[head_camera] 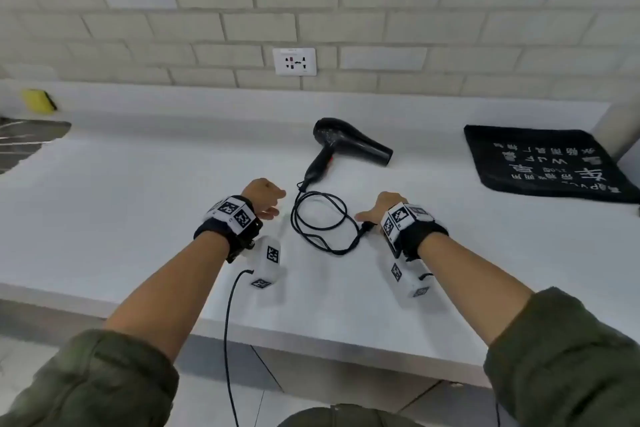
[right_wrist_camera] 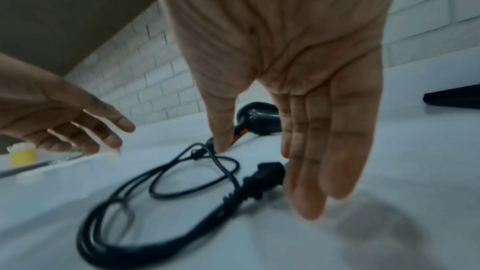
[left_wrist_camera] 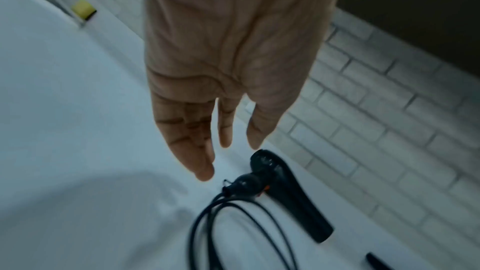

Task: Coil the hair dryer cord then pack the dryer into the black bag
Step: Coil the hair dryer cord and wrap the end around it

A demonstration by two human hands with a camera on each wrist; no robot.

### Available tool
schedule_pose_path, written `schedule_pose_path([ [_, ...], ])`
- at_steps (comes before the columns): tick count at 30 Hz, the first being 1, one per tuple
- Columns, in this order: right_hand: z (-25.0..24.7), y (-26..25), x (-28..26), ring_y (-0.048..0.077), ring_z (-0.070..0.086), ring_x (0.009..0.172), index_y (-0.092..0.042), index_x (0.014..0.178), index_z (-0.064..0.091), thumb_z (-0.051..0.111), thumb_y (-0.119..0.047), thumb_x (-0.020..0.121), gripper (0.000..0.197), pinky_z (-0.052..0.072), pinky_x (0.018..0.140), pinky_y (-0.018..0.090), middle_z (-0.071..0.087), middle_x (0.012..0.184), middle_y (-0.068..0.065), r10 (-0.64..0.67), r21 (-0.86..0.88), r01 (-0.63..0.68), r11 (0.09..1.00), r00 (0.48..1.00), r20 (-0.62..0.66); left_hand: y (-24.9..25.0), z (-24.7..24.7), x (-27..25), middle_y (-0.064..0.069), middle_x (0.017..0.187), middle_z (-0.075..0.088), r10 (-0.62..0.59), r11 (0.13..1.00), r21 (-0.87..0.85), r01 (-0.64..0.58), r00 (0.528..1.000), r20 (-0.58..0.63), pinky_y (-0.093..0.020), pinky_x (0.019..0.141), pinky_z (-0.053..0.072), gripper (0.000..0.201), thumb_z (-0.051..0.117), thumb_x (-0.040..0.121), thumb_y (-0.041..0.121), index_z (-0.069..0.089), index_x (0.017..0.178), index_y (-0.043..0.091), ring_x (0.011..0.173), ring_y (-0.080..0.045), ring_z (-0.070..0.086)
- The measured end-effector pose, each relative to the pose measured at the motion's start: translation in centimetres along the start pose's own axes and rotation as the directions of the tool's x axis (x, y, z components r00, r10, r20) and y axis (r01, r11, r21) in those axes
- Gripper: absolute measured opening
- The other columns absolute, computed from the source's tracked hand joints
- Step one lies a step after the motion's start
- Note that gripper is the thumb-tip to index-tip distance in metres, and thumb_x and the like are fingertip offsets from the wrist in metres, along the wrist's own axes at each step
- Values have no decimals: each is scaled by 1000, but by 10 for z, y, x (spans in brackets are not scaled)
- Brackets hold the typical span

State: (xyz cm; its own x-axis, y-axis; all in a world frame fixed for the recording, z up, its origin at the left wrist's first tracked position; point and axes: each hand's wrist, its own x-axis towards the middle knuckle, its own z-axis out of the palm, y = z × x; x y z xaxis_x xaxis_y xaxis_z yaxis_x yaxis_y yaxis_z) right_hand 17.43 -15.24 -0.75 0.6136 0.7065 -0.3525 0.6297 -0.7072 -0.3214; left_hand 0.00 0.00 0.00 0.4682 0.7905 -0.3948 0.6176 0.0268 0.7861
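A black hair dryer (head_camera: 349,144) lies on its side on the white counter (head_camera: 138,211), also seen as the dryer (left_wrist_camera: 285,188) and the dryer (right_wrist_camera: 259,118). Its black cord (head_camera: 322,222) lies in loose loops in front of it, ending in a plug (right_wrist_camera: 265,176). My left hand (head_camera: 266,199) hovers just left of the loops, fingers straight and empty (left_wrist_camera: 207,141). My right hand (head_camera: 377,211) hovers right of the plug (head_camera: 367,227), fingers extended (right_wrist_camera: 306,151), holding nothing. The black bag (head_camera: 547,163) with white print lies flat at the far right.
A brick wall with a white socket (head_camera: 294,61) backs the counter. A yellow sponge (head_camera: 38,100) sits at the back left beside a dark sink area (head_camera: 24,139). A thin black cable (head_camera: 228,340) hangs from my left wrist over the front edge.
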Motion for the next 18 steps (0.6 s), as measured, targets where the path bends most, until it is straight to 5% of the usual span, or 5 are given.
schedule_pose_path([
  [5,14,2,10,24,51,79,-11,60,38,74,-44,70,49,39,68,27,54,82,7,66,25,-67,997,997,27,-7,9,29,-13,109,51,-41,971,238,31,998,40,-30,69,51,50,54,90,25,36,133,7,88,-26,56],
  [11,18,2,17,20,49,68,-12,59,35,77,-35,68,49,40,56,26,52,79,5,48,13,-49,999,996,80,4,24,58,-17,140,40,13,913,402,-61,993,120,-40,87,52,79,63,82,38,21,144,13,113,-33,54],
  [15,18,7,25,13,44,49,-12,61,36,78,-28,68,45,36,43,23,46,62,0,67,83,-76,994,992,104,15,34,71,-20,142,36,83,828,544,-137,989,124,-46,91,51,88,67,78,41,17,145,12,114,-39,54],
  [18,17,15,32,21,54,59,-11,67,41,78,-21,68,38,42,47,25,53,71,3,86,150,-103,983,990,110,18,43,77,-22,136,44,116,805,563,-185,981,155,-47,94,48,89,69,77,37,18,145,13,111,-41,55],
])
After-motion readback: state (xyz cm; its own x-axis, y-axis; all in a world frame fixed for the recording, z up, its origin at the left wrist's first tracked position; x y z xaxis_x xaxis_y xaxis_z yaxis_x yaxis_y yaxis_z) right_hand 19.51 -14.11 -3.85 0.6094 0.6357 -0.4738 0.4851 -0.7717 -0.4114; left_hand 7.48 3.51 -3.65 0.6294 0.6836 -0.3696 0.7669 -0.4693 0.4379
